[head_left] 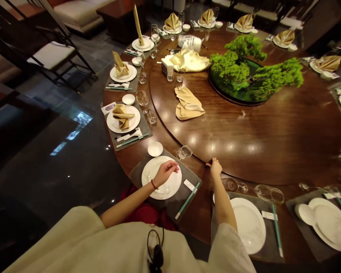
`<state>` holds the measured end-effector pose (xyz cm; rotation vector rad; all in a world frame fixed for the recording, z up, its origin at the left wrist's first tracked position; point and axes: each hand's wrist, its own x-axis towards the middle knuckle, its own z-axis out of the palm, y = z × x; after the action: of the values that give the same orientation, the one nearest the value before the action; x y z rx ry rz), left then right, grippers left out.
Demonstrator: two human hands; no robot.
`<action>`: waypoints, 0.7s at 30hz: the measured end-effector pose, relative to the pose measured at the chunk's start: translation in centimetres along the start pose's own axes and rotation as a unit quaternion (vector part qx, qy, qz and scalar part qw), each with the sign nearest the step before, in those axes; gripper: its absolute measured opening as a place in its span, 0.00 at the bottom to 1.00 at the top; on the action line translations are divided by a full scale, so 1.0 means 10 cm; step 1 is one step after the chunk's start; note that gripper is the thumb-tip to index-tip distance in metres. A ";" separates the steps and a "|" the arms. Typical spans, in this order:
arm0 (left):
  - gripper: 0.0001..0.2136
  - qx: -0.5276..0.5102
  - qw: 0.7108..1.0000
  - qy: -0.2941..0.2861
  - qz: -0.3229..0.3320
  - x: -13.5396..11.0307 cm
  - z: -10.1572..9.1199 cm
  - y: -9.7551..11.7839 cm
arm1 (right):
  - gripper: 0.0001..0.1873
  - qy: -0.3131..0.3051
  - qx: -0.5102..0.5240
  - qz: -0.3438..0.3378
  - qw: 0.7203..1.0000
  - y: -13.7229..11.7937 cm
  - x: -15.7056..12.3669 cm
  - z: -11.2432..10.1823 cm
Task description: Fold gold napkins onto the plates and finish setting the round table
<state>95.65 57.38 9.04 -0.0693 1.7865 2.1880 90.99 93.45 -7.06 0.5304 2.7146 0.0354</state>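
My left hand (pixel 165 171) rests with curled fingers on a white plate (pixel 161 177) that sits on a grey placemat (pixel 165 182). It holds nothing that I can see. My right hand (pixel 215 167) reaches forward and touches the edge of the big wooden turntable (pixel 244 125), fingers pressed against the rim. A folded gold napkin (pixel 188 104) lies on the turntable beyond both hands. A small glass (pixel 184 152) stands between my hands, near the turntable edge.
The round table carries place settings all around: white plates, small dishes, teal chopsticks (pixel 187 200), wine glasses and folded gold napkins. A green bonsai centrepiece (pixel 252 68) fills the turntable's middle. A loose pile of napkins (pixel 189 60) lies at the back. Chairs stand at left.
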 end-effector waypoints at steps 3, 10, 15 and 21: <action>0.13 -0.003 1.000 -0.009 -0.009 0.05 -0.22 -0.02 | 0.31 -0.025 -0.020 0.002 0.999 0.22 -0.04 -0.02; 0.14 0.029 0.997 0.065 0.003 0.22 -0.90 0.06 | 0.28 -0.109 -0.053 0.053 0.991 0.91 0.12 -0.31; 0.16 0.031 0.998 0.060 0.003 0.39 -1.18 0.10 | 0.19 -0.140 0.023 0.131 0.981 0.59 0.16 -0.63; 0.17 0.018 0.999 0.048 0.012 0.92 -1.20 0.09 | 0.32 -0.046 0.122 -0.050 0.990 -0.74 -0.04 -0.56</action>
<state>84.77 47.64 5.15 -0.1479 1.8887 2.2027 86.67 86.71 -2.44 0.4497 2.6659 -0.3427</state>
